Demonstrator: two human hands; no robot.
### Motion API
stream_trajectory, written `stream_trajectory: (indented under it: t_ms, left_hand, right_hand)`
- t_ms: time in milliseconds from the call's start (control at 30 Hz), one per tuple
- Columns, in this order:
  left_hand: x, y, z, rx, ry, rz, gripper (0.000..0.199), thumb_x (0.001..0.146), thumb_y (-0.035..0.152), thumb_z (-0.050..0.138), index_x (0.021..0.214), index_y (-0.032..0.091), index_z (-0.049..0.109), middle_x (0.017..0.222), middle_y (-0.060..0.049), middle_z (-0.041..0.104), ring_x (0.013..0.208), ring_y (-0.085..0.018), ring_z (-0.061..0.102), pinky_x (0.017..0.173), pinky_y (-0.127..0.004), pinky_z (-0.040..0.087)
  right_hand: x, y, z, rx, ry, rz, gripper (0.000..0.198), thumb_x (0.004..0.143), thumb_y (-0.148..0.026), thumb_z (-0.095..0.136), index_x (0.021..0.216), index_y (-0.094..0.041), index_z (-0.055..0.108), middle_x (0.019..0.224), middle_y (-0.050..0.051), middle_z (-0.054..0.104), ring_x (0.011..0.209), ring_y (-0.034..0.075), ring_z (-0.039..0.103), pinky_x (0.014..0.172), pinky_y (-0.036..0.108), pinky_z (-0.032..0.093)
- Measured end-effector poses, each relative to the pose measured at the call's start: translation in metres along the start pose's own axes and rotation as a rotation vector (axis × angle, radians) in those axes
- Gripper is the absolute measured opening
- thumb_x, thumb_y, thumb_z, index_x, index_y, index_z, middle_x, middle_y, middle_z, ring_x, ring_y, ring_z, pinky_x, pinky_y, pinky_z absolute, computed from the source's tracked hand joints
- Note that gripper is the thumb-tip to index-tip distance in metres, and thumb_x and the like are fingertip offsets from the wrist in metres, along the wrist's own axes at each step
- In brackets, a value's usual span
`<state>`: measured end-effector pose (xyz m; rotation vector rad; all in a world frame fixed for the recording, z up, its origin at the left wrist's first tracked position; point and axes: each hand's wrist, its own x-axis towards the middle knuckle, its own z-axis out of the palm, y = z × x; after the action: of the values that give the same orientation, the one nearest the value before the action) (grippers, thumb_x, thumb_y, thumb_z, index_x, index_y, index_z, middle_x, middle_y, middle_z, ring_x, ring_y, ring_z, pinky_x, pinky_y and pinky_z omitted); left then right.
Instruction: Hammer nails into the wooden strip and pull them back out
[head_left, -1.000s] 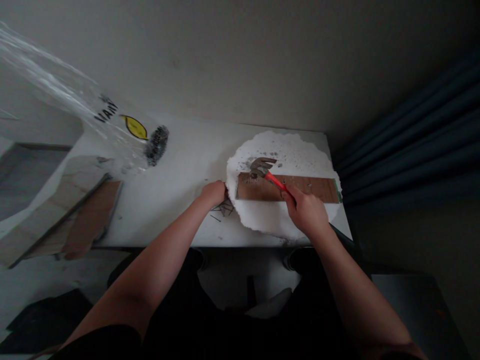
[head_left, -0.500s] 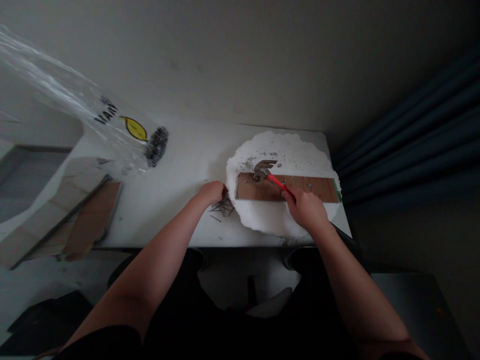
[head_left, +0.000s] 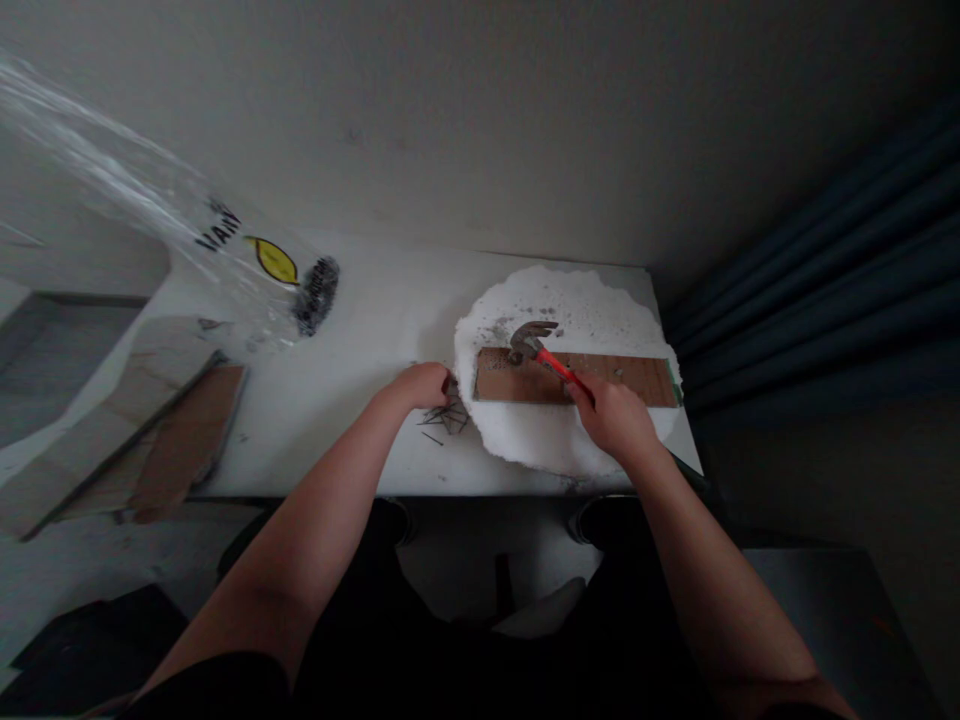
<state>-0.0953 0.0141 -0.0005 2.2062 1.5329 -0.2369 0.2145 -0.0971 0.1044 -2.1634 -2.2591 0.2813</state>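
Observation:
My right hand (head_left: 616, 412) is wrapped round the red handle of a claw hammer (head_left: 556, 364). The hammer's head is over the left part of a brown wooden board (head_left: 630, 378), which lies on a rough-edged white slab (head_left: 517, 435). Dark specks are scattered over slab and board. Just left of the slab, my left hand (head_left: 424, 386) is closed at a small pile of nails (head_left: 448, 416). Its fingertips are turned away, so whatever they pinch is hidden. One nail lies apart from the pile, nearer to me.
All this is on a white table (head_left: 330, 400) against a wall. Clear plastic wrap (head_left: 225, 260) with a yellow print stretches across the upper left. Several board pieces (head_left: 191, 435) lie at the table's left end. A dark curtain (head_left: 825, 260) hangs on the right.
Almost nothing differs. The view has shifted very slightly; both hands and the hammer keep their places over the nails and the board.

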Motion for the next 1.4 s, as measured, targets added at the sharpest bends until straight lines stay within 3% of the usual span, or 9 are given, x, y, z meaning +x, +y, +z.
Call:
stream_trajectory:
  t_ms: [100, 267, 400, 500, 567, 700, 867, 1400]
  left_hand:
    - [0.001, -0.008, -0.015, -0.133, 0.123, -0.017, 0.009, 0.062, 0.021, 0.064, 0.071, 0.023, 0.065, 0.073, -0.003, 0.070, 0.073, -0.022, 0.066, 0.067, -0.030, 0.049]
    - [0.002, -0.008, -0.030, -0.586, 0.267, 0.002, 0.019, 0.062, 0.019, 0.066, 0.079, 0.021, 0.059, 0.071, 0.000, 0.065, 0.068, -0.017, 0.063, 0.068, -0.028, 0.051]
    - [0.001, 0.011, -0.034, -0.831, 0.437, 0.028, 0.027, 0.067, 0.022, 0.071, 0.090, 0.019, 0.057, 0.076, 0.000, 0.067, 0.069, -0.014, 0.063, 0.071, -0.029, 0.054]
    - [-0.001, 0.030, -0.033, -0.909, 0.619, 0.078, 0.026, 0.075, 0.028, 0.071, 0.094, 0.019, 0.057, 0.083, -0.003, 0.070, 0.076, -0.015, 0.065, 0.075, -0.030, 0.054]
    - [-0.003, 0.042, -0.029, -0.933, 0.677, 0.146, 0.025, 0.078, 0.029, 0.070, 0.097, 0.018, 0.058, 0.088, -0.005, 0.071, 0.081, -0.015, 0.067, 0.076, -0.030, 0.055]
    - [-0.004, 0.056, -0.018, -0.872, 0.637, 0.275, 0.021, 0.082, 0.032, 0.068, 0.097, 0.018, 0.063, 0.092, -0.005, 0.072, 0.084, -0.016, 0.068, 0.074, -0.028, 0.056]
    - [0.002, 0.052, -0.013, -0.748, 0.712, 0.317, 0.017, 0.085, 0.030, 0.064, 0.095, 0.018, 0.072, 0.093, -0.005, 0.072, 0.079, -0.014, 0.067, 0.070, -0.026, 0.056]
    - [0.004, 0.067, -0.003, -0.929, 0.529, 0.392, 0.018, 0.088, 0.033, 0.064, 0.097, 0.018, 0.069, 0.096, -0.006, 0.076, 0.086, -0.017, 0.071, 0.083, -0.033, 0.058]
  right_hand:
    - [0.000, -0.001, 0.000, -0.001, -0.009, 0.005, 0.048, 0.105, -0.045, 0.033, 0.138, -0.025, 0.061, 0.104, 0.012, 0.076, 0.088, 0.028, 0.071, 0.075, 0.036, 0.049]
    - [0.000, -0.001, -0.001, -0.014, -0.023, 0.015, 0.047, 0.105, -0.046, 0.033, 0.139, -0.025, 0.060, 0.104, 0.012, 0.076, 0.089, 0.029, 0.072, 0.074, 0.035, 0.049]
    - [0.000, -0.002, -0.002, -0.016, -0.037, 0.016, 0.048, 0.106, -0.046, 0.032, 0.136, -0.024, 0.061, 0.103, 0.012, 0.077, 0.087, 0.029, 0.072, 0.073, 0.035, 0.049]
    - [0.000, -0.002, -0.002, -0.012, -0.032, 0.019, 0.048, 0.105, -0.046, 0.033, 0.137, -0.023, 0.061, 0.103, 0.012, 0.076, 0.088, 0.028, 0.072, 0.074, 0.035, 0.050]
    - [0.000, -0.002, -0.001, -0.006, -0.021, 0.017, 0.047, 0.105, -0.045, 0.034, 0.138, -0.023, 0.060, 0.104, 0.012, 0.076, 0.089, 0.028, 0.072, 0.075, 0.035, 0.050]
    - [0.000, -0.002, -0.001, -0.002, -0.018, 0.018, 0.047, 0.105, -0.044, 0.034, 0.138, -0.023, 0.060, 0.103, 0.013, 0.076, 0.089, 0.029, 0.072, 0.075, 0.036, 0.050]
    - [0.000, -0.001, 0.001, 0.004, -0.026, 0.019, 0.047, 0.105, -0.045, 0.034, 0.137, -0.023, 0.060, 0.104, 0.013, 0.076, 0.090, 0.030, 0.072, 0.076, 0.036, 0.050]
    - [0.000, -0.001, 0.000, 0.016, -0.027, 0.012, 0.046, 0.105, -0.045, 0.034, 0.137, -0.025, 0.061, 0.107, 0.012, 0.076, 0.090, 0.028, 0.072, 0.077, 0.036, 0.050]
